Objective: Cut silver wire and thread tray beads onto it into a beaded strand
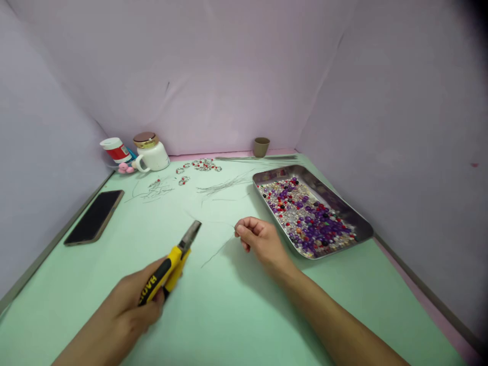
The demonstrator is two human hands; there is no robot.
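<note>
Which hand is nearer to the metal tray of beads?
Right. The right hand, pinching a thin wire, lies just left of the tray. The left hand, gripping yellow pliers, is farther left and nearer the camera.

— What are the pliers [173,264] made of?
— The tip is dull grey metal. The handles are yellow and black plastic, a bit shiny.
— And the tray [360,223]?
— Shiny metal. The beads [307,213] in it look like glossy plastic or glass; I cannot tell which.
— The wire [217,250]?
— Thin bare metal.
— The table [236,310]?
— Smooth and matt green. The phone [94,217] has a glossy black face.
</note>
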